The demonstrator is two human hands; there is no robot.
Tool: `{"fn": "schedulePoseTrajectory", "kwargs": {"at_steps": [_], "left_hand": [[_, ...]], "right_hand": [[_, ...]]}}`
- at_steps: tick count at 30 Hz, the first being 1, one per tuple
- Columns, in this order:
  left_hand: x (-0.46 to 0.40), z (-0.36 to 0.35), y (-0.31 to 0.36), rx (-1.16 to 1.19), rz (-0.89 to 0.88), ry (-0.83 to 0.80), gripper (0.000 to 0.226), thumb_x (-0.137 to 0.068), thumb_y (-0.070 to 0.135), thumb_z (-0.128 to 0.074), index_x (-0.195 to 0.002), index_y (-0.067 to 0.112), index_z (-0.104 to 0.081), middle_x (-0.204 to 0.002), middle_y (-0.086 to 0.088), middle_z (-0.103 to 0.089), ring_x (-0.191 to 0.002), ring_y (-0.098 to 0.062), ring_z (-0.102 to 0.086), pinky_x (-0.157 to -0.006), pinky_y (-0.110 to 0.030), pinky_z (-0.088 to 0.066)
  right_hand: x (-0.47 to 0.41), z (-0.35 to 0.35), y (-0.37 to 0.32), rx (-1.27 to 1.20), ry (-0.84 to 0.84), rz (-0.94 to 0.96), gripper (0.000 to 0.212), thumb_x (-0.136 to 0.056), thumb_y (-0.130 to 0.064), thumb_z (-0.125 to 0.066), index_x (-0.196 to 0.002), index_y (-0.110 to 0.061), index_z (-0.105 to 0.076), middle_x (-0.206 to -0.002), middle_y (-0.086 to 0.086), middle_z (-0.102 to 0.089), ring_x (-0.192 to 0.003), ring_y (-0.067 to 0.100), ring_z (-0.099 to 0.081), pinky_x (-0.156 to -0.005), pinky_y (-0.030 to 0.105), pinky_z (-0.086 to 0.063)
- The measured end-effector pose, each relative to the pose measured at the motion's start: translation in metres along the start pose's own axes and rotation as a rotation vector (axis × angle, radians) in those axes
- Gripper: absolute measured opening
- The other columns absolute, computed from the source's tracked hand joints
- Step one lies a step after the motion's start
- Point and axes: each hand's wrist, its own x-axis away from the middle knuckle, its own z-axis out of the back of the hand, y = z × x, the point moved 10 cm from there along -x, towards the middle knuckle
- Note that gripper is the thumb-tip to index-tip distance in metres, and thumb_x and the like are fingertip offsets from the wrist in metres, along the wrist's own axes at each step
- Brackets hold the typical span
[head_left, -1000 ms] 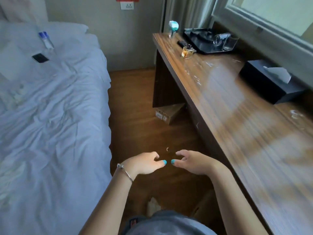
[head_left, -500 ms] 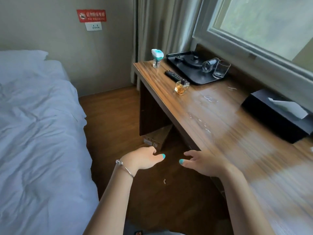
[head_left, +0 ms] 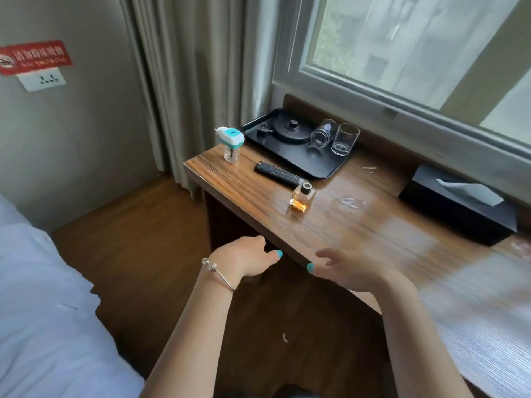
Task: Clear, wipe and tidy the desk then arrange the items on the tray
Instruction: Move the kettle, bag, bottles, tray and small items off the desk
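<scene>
A long wooden desk [head_left: 373,225] runs under the window. At its far end a black tray [head_left: 330,168] carries a black kettle base [head_left: 290,130] and two glasses [head_left: 334,137], one lying on its side. In front of the tray lie a black remote [head_left: 278,173], a small amber perfume bottle [head_left: 301,196] and a white-and-teal plug-in bottle [head_left: 231,143]. My left hand [head_left: 244,258] hovers just off the desk's front edge, fingers loosely curled and holding nothing. My right hand [head_left: 350,271] floats over the desk edge with relaxed fingers, also bare.
A black tissue box [head_left: 457,205] stands against the window wall at the right. Small scraps and smears [head_left: 350,202] dot the desk top. The white bed [head_left: 43,311] fills the lower left, leaving a narrow strip of wooden floor [head_left: 149,239]. Curtains [head_left: 195,81] hang behind the desk's end.
The view has swung right and closer to the desk's far end. Both hands have risen from above the floor to the desk's front edge, still holding nothing.
</scene>
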Motion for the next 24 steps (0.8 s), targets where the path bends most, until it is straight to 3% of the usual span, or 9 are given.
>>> {"fn": "schedulePoseTrajectory", "kwargs": {"at_steps": [6,10,14,18,20,22,24], "left_hand": [[-0.057,0.054,0.018,-0.029,-0.109,-0.055,0.058,-0.097,0.051,-0.042,-0.142,0.014,-0.04,-0.129,-0.004,-0.05,-0.111,-0.017,-0.048,-0.086,-0.03,-0.039],[-0.112,0.098,0.03,-0.072,-0.143,-0.035,0.05,-0.096,0.051,-0.043,-0.135,0.021,-0.047,-0.131,-0.005,-0.051,-0.121,-0.022,-0.049,-0.089,-0.031,-0.036],[-0.17,0.147,0.052,-0.265,-0.166,0.011,0.049,-0.096,0.053,-0.041,-0.119,0.012,-0.055,-0.126,-0.008,-0.059,-0.109,-0.024,-0.054,-0.072,-0.029,-0.036],[-0.213,0.198,0.066,-0.345,-0.195,0.039,0.057,-0.095,0.057,-0.04,-0.136,0.019,-0.046,-0.131,0.002,-0.055,-0.107,-0.014,-0.058,-0.072,-0.027,-0.042],[-0.233,0.223,0.069,-0.33,-0.236,0.069,0.052,-0.095,0.053,-0.044,-0.135,0.019,-0.049,-0.133,0.001,-0.055,-0.113,-0.017,-0.056,-0.087,-0.028,-0.044],[-0.253,0.243,0.073,-0.291,-0.322,0.096,0.047,-0.096,0.047,-0.048,-0.134,0.021,-0.051,-0.133,0.002,-0.055,-0.117,-0.014,-0.052,-0.097,-0.026,-0.039],[-0.272,0.255,0.079,-0.264,-0.436,0.086,0.046,-0.096,0.041,-0.051,-0.138,0.023,-0.047,-0.135,0.005,-0.051,-0.119,-0.009,-0.049,-0.092,-0.017,-0.033]], "right_hand": [[-0.037,0.052,-0.005,-0.088,0.082,-0.008,0.064,-0.092,-0.059,-0.051,-0.146,-0.03,-0.036,-0.149,-0.002,-0.042,-0.129,0.017,-0.045,-0.103,0.031,-0.035],[-0.076,0.102,0.004,-0.12,0.212,-0.029,0.067,-0.09,-0.06,-0.054,-0.146,-0.028,-0.038,-0.153,0.0,-0.037,-0.137,0.021,-0.037,-0.111,0.036,-0.029],[-0.115,0.141,0.015,-0.187,0.23,-0.073,0.067,-0.09,-0.06,-0.054,-0.147,-0.028,-0.037,-0.149,0.002,-0.044,-0.135,0.023,-0.042,-0.109,0.035,-0.033],[-0.153,0.181,0.015,-0.241,0.238,-0.078,0.067,-0.09,-0.059,-0.054,-0.147,-0.027,-0.037,-0.148,0.001,-0.045,-0.133,0.021,-0.045,-0.105,0.034,-0.035],[-0.17,0.197,0.012,-0.238,0.265,-0.073,0.069,-0.09,-0.059,-0.054,-0.148,-0.027,-0.037,-0.149,0.001,-0.045,-0.134,0.021,-0.043,-0.104,0.033,-0.034],[-0.187,0.211,0.009,-0.263,0.342,-0.047,0.07,-0.091,-0.055,-0.057,-0.15,-0.027,-0.032,-0.148,0.003,-0.045,-0.132,0.021,-0.045,-0.099,0.03,-0.035],[-0.197,0.224,0.007,-0.323,0.491,0.024,0.073,-0.092,-0.045,-0.061,-0.152,-0.027,-0.026,-0.149,0.003,-0.042,-0.129,0.02,-0.045,-0.097,0.025,-0.033]]}}
